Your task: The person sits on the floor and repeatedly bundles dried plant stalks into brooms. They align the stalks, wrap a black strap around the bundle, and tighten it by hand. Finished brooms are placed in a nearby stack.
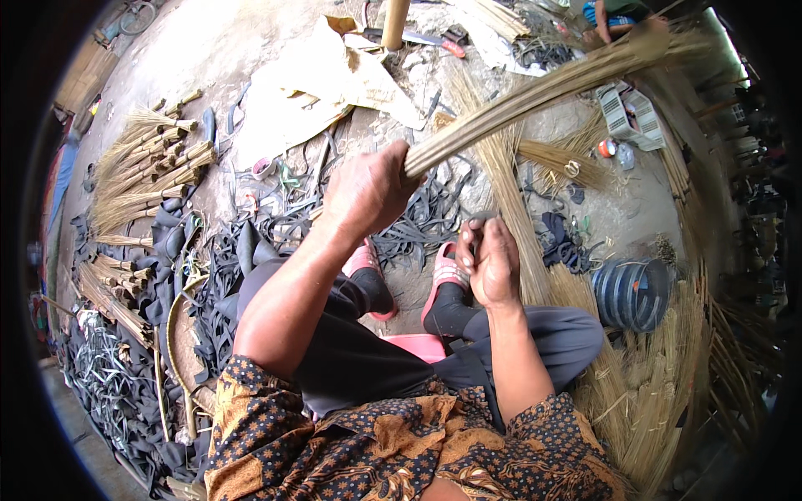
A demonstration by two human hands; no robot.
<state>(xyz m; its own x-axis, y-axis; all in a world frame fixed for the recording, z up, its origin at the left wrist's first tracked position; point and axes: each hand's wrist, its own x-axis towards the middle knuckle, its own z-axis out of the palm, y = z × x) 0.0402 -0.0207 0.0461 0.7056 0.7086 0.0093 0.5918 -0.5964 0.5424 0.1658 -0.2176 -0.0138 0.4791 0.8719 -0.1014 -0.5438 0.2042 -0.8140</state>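
My left hand (372, 188) is closed around the butt end of a long bundle of thin tan sticks, a stick broom (535, 100). The bundle slants up and right, and its far tips spread near the upper right rim. Below it, my right hand (493, 263) hangs over my right foot with its fingers curled in. Something small and dark (482, 215) shows at the top of those fingers; its kind is hidden. A dark strip (483, 376) lies across my lap below the right forearm.
Finished stick bundles (150, 163) are piled at the left. Black rubber strips (426, 217) litter the ground ahead. Loose sticks (643, 401) heap at the right beside a dark ribbed cylinder (631, 294). A knife (418, 38) lies by a wooden post (395, 23). Another person (614, 17) sits at the upper right.
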